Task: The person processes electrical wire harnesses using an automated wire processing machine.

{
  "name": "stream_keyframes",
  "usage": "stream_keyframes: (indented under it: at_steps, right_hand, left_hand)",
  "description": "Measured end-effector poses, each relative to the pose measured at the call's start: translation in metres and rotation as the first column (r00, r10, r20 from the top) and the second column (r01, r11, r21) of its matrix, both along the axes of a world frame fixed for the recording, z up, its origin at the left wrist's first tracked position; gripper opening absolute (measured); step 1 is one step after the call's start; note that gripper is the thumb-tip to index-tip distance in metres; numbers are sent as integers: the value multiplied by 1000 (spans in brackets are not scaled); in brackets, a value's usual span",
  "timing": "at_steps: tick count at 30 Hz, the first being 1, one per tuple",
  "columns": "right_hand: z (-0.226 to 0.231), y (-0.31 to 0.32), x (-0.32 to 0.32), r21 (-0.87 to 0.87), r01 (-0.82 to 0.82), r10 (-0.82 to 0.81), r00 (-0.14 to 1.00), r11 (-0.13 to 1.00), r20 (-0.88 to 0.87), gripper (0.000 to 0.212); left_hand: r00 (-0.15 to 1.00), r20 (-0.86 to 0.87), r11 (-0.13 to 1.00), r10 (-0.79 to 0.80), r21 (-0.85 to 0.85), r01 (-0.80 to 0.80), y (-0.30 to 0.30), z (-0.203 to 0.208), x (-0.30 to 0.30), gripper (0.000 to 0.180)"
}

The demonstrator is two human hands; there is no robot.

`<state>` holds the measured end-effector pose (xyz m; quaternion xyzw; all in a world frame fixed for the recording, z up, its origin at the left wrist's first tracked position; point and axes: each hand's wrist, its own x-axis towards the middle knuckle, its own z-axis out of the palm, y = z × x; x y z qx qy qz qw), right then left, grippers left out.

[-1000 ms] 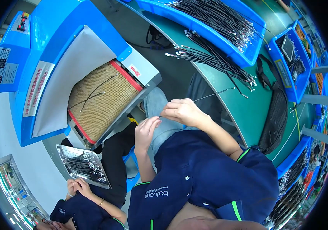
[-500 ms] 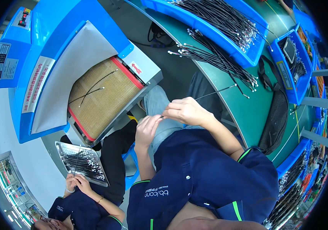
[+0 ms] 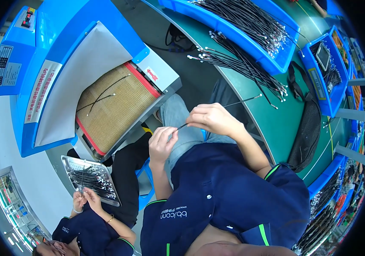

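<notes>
Both of my hands hold one thin black cable [image 3: 238, 101] above my lap. My left hand [image 3: 162, 143] pinches one end of it between thumb and fingers; the fingers hide that tip. My right hand [image 3: 212, 119] grips it a little further along, and a short dark stretch shows between the two hands. Beyond my right hand the cable runs out to the right and ends in a small white connector near the green table's edge. A loose pile of similar black cables [image 3: 242, 64] with white connectors lies on the green table [image 3: 233, 81].
A blue machine [image 3: 58, 47] at left has a mesh belt [image 3: 118, 111] carrying a few cables. A co-worker's hands [image 3: 84, 198] hold a cable by a metal tray [image 3: 113, 200] of cables. A blue bin [image 3: 291, 59] of cables, more bins and a black bag [image 3: 304, 136] are at right.
My hands have drawn slightly apart, so more cable shows between them. The cables on the mesh belt have shifted a little toward the machine. The co-worker's hands have moved slightly.
</notes>
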<state>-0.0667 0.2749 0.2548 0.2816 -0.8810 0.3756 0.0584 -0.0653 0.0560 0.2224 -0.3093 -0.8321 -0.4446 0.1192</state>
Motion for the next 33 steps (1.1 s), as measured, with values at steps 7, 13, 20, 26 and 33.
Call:
stream_keyframes:
  at_steps: [7,13,20,26,33]
  right_hand:
    - [7,2,1,64,-36,34,999,997,30,12]
    - [9,2,-1,-66,4,1,997,998,78,14]
    - [19,31,-4,75,117,-122,990,990,70,15]
    - [21,57,-4,138,187,-201,975,973,96,13]
    - [15,60,0,119,247,-265,949,962,173,12]
  left_hand:
    - [1000,-14,1000,-13,-3,13,1,2,0,22]
    - [1000,-10,999,12,-30,-12,-7,8,-7,21]
    - [999,16,997,44,-71,-43,-25,3,-11,22]
    - [986,116,991,119,-66,-112,-43,-5,-9,18]
    - [972,145,982,184,-70,-175,-46,-10,-10,16]
